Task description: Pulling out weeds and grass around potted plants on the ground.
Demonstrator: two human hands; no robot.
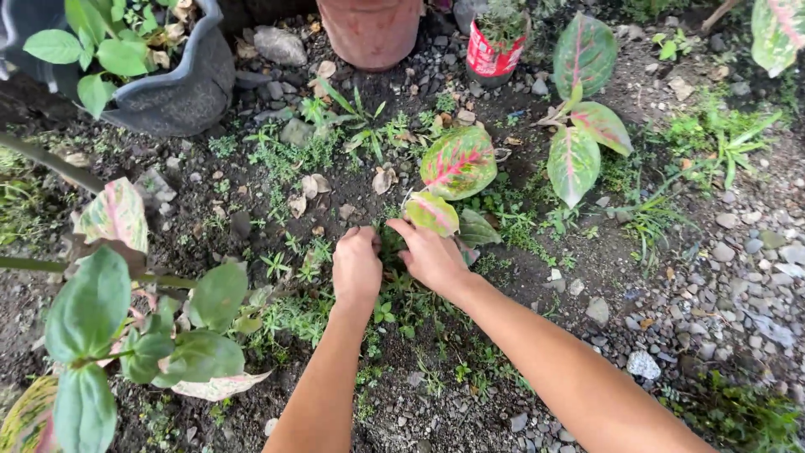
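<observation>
**Both hands at the base of the small variegated plant**

While you look down through the head camera, your left hand (pixel 356 267) and your right hand (pixel 429 254) meet on the dark, gravelly soil (pixel 235 210), knuckles up, fingers curled down into the low green weeds (pixel 394 310) between them. You cannot tell from here whether the fingertips are pinching anything: they are hidden under the backs of the hands and in the greenery.

What your fingers work at is the small plant with pink-veined green leaves (pixel 432 211). It stands just beyond your right hand, up and slightly right of the fingertips, and its lowest leaf touches or overlaps your right index finger. Its leaves fan away from you, towards the larger pink-and-green leaf (pixel 459 162) behind. Your right hand is nearer to its stem; your left sits just beside, on the weed side.

Farther off stand a terracotta pot (pixel 370 29), a dark grey wavy-rimmed pot (pixel 180 92) and a broad-leaved green plant (pixel 142 335) at your left.
</observation>
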